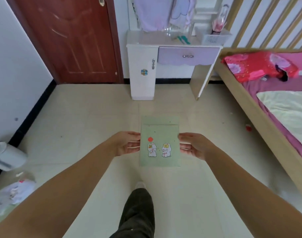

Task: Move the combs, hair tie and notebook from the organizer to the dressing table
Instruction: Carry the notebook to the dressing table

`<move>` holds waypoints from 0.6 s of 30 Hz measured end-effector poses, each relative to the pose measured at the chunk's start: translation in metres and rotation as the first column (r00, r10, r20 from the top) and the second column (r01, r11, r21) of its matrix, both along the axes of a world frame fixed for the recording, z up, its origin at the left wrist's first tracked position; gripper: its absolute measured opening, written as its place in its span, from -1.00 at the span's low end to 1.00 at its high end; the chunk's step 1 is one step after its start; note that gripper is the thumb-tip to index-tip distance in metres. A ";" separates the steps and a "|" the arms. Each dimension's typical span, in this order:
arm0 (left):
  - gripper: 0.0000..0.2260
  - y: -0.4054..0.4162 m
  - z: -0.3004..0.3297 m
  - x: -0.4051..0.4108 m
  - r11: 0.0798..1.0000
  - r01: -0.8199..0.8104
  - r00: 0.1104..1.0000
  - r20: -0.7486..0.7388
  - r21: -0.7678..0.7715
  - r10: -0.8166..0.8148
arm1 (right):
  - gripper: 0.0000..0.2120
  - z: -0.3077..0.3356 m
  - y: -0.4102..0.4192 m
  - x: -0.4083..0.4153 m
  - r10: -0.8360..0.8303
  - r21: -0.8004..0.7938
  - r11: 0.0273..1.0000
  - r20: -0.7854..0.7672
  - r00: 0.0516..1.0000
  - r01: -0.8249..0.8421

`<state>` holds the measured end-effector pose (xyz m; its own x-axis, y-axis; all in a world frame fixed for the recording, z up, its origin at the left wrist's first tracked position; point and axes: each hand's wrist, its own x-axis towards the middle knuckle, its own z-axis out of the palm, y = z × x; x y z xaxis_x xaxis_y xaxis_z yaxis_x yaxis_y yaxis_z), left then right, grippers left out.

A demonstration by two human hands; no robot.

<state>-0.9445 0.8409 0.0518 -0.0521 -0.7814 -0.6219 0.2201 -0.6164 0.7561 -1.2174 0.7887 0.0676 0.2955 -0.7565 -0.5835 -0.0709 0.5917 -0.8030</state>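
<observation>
Pale floor tiles (78, 117) fill the lower field, bounded by a red-brown door (69, 40) at the rear and a bed (275, 100) at the right.

The fingers (134, 134) of the left hand (124, 143) are curled against the left edge of the notebook (159, 141), with a thumb laid on the cover side and the other fingertips tucked under the edge. The fingers (185, 135) of the right hand (196, 146) are closed on the right edge in the same manner. The notebook is thus pinched between both hands at mid-height and is held in the air above the floor, cover toward the camera, short edges near and far. Two rabbit figures and a red dot are printed on its pale green cover.

A dark trouser leg (138, 212) and a shoe are seen below the notebook.

Beyond the notebook, well apart from it, the white and lilac bench (146, 40) stands against the rear wall. Green combs (183, 39) are laid on its top, and a white perforated organizer (213, 38) stands at its right end. Whether a hair tie is on the bench cannot be told.
</observation>
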 end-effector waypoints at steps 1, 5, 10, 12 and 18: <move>-0.87 -0.029 -0.001 0.006 1.000 -0.009 1.000 0.005 -0.007 0.009 | -0.86 -0.002 -0.031 0.007 0.001 -0.003 1.000 0.009 1.000 -0.001; -0.88 -0.153 0.015 0.028 0.999 -0.043 0.999 0.019 -0.016 0.044 | -0.83 0.007 -0.153 0.033 -0.028 -0.021 0.999 0.013 1.000 0.028; -0.87 -0.295 0.032 0.042 0.999 -0.036 0.998 0.048 -0.017 0.037 | -0.87 0.022 -0.287 0.050 -0.074 -0.063 0.995 -0.013 0.997 0.073; -0.90 -0.350 0.030 0.045 1.000 -0.028 0.999 0.031 -0.010 0.029 | -0.88 0.021 -0.343 0.055 -0.076 -0.071 0.995 -0.009 0.997 0.076; -0.93 -0.527 0.019 0.061 0.995 -0.087 0.994 0.066 -0.043 0.090 | -0.90 0.011 -0.525 0.079 -0.076 -0.112 0.991 -0.042 0.996 0.071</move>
<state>-0.8833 0.3137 0.0706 0.0597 -0.8055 -0.5896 0.2200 -0.5655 0.7949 -1.1389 0.2641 0.0784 0.2109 -0.8355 -0.5073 -0.0691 0.5050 -0.8604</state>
